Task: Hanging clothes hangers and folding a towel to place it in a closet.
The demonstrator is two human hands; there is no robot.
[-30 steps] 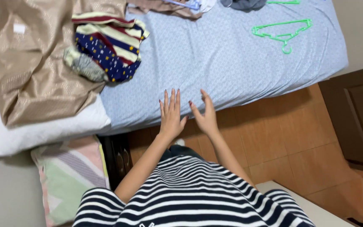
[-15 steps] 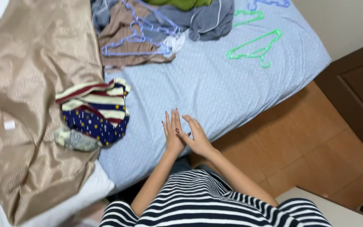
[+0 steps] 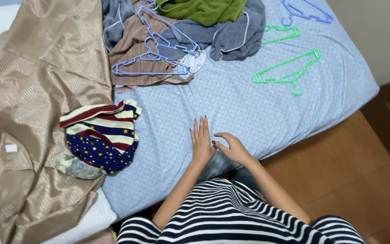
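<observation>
Both hands rest empty on the bed [image 3: 258,113] near its front edge: left hand [image 3: 201,143] flat, fingers straight; right hand [image 3: 234,148] loosely curled beside it. Smoothing the sheet probably works best with flat palms.

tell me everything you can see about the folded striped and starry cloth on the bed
The folded cloth is a soft fabric bundle lying flat near the left side of the blue bedsheet. Its upper part has cream, dark red and navy stripes; its lower part is navy with small yellow and red stars. Its left edge rests against the shiny tan cover, and a small greyish patterned cloth pokes out beneath its lower left corner. Neither the left hand nor the right hand touches it.
</observation>
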